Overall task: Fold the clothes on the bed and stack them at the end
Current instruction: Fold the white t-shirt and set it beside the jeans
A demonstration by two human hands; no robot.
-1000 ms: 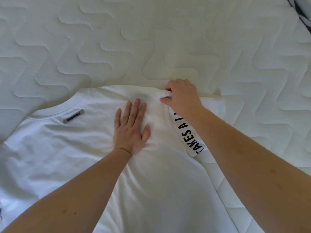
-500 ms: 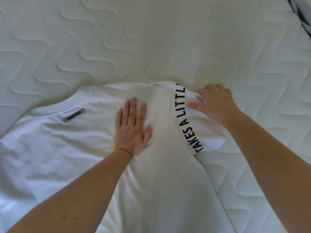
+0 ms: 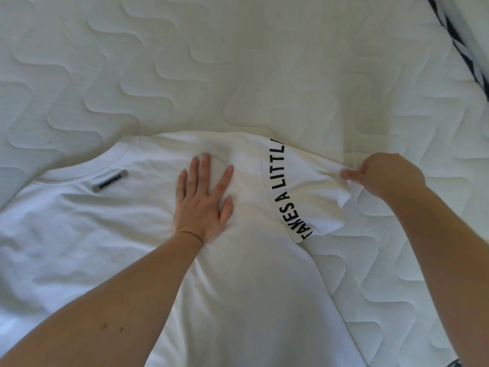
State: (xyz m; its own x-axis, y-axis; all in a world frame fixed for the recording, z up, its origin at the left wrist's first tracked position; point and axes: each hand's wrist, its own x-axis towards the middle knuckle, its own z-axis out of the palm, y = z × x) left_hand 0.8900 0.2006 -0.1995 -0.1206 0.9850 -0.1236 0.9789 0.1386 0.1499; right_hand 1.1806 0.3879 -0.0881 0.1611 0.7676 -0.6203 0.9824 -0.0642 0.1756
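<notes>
white cotton t-shirt (image 3: 132,247) lies flat on the quilted mattress (image 3: 238,62), neck end away from the camera, body running down toward the near edge of the frame. i have one view only, the head camera.

head view: left hand (image 3: 202,201) lies palm down on the shirt just below the far hem line, fingers straight and slightly spread, pressing the cloth onto the bed. a grey label (image 3: 110,181) sits at the collar, well to the left of this hand. right hand (image 3: 383,174) is out past the shirt's right edge, over the mattress; thumb and fingers are curled and pinch the tip of the sleeve (image 3: 317,192), which is drawn out sideways and a little wrinkled at the pinch. black lettering (image 3: 288,192) runs down the sleeve's seam, between the two hands. i see the shirt under the left hand and to the left of the right one. a dark-striped cloth (image 3: 460,38) shows at the top right corner.
</notes>
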